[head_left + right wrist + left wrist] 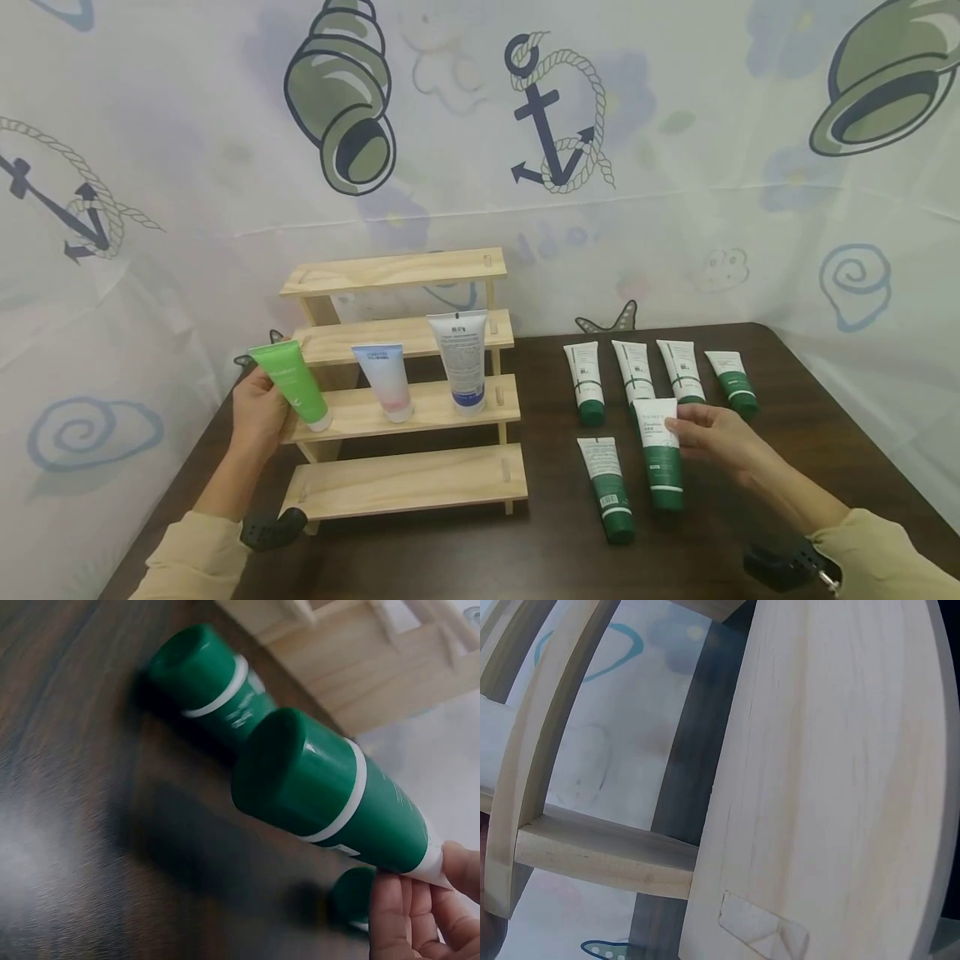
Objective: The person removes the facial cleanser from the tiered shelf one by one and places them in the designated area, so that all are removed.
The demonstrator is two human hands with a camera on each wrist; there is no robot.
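We see two hands at work over a dark counter (517,558). The right hand (718,442) holds the white-and-green tube (662,462) near its white end; its grip is narrow, the thumb on one side and the fingers on the other. In the right wrist view we find this tube raised above the counter, its green cap toward the camera. Just beside it, on the left, the front tube (606,490) lies on the counter, cap toward us. Beyond it lie four back tubes (585,377) in a row, also white and green; from the head view, the held tube partly covers the lower ends of the middle two.

To the left stands a four-tier wooden rack (408,482). On its second tier from the bottom, we note three tubes on their caps: a green tube (288,379) at the left end, tilted leftward, a blue-and-pink tube (386,379) in the middle and a white-and-blue tube (461,358) at the right. The left hand (255,412) is at the green tube and the tier's left end. Its fingers are largely hidden, so we cannot tell the state of its grip. Behind everything hangs a printed cloth (450,150).
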